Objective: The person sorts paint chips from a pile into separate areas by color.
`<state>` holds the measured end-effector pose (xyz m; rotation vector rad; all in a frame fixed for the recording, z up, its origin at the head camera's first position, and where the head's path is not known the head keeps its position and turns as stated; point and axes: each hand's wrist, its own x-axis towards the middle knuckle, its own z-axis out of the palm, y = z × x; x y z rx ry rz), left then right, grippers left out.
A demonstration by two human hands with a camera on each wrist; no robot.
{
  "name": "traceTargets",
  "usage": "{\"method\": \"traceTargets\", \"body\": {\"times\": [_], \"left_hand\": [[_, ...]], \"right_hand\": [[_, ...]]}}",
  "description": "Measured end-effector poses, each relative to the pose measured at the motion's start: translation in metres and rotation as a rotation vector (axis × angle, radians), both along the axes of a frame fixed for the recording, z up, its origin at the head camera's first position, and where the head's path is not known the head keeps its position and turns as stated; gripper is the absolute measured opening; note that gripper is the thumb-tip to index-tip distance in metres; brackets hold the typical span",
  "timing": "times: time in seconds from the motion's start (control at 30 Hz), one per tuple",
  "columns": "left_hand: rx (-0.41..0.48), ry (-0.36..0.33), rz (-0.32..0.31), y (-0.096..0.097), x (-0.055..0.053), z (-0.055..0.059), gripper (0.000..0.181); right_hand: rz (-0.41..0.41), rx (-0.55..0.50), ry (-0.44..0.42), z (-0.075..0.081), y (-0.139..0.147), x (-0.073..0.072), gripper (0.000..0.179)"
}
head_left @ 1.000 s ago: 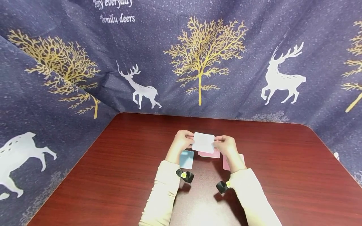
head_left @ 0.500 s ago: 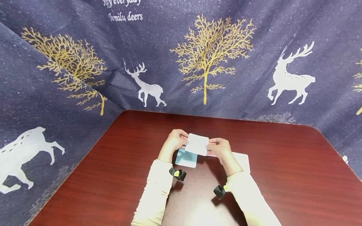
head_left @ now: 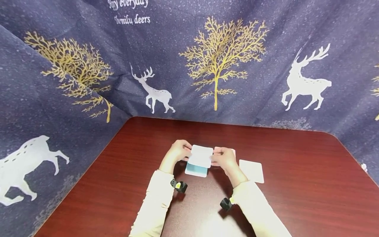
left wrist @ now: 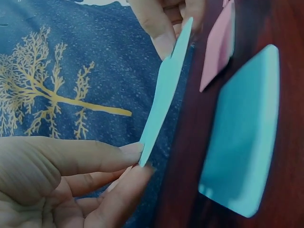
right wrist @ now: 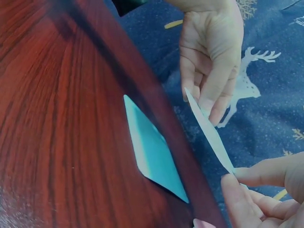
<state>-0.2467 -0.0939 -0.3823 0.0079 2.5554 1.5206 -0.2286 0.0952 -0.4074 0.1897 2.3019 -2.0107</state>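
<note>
A thin square card with rounded corners (head_left: 200, 156) is held up between both hands, whitish in the head view and pale blue-green in the wrist views. My left hand (head_left: 177, 152) pinches its left edge, thumb against fingers. At the opposite edge, my right hand (head_left: 225, 160) pinches it the same way. Below it a blue card (head_left: 196, 170) lies flat on the table, partly covered in the head view; the left wrist view shows a gap between the held card (left wrist: 164, 97) and this blue card (left wrist: 240, 133).
Partly behind my right hand lies a pink card (head_left: 233, 152). Farther right is another square card (head_left: 251, 171), which looks nearly white in the glare. The dark red wooden table (head_left: 296, 171) meets a blue deer-and-tree cloth (head_left: 248, 82) at its back edge.
Both hands have carried the held card left and slightly nearer, from over the pink card to over the blue one. Both pinches have stayed on the card.
</note>
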Motion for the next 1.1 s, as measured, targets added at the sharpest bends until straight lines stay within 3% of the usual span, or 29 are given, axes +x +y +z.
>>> {"method": "traceTargets", "body": {"times": [0.23, 0.57, 1.1], "left_hand": [[-0.013, -0.058, -0.029, -0.005, -0.001, -0.016, 0.022], [-0.061, -0.117, -0.044, -0.010, -0.004, -0.011, 0.022], [-0.110, -0.151, -0.070, -0.009, -0.006, -0.021, 0.023]], "right_hand": [[0.040, 0.016, -0.041, -0.010, -0.002, 0.004, 0.027], [0.073, 0.039, -0.041, -0.014, -0.008, 0.002, 0.025], [0.113, 0.142, -0.060, -0.018, -0.012, 0.003, 0.023]]}}
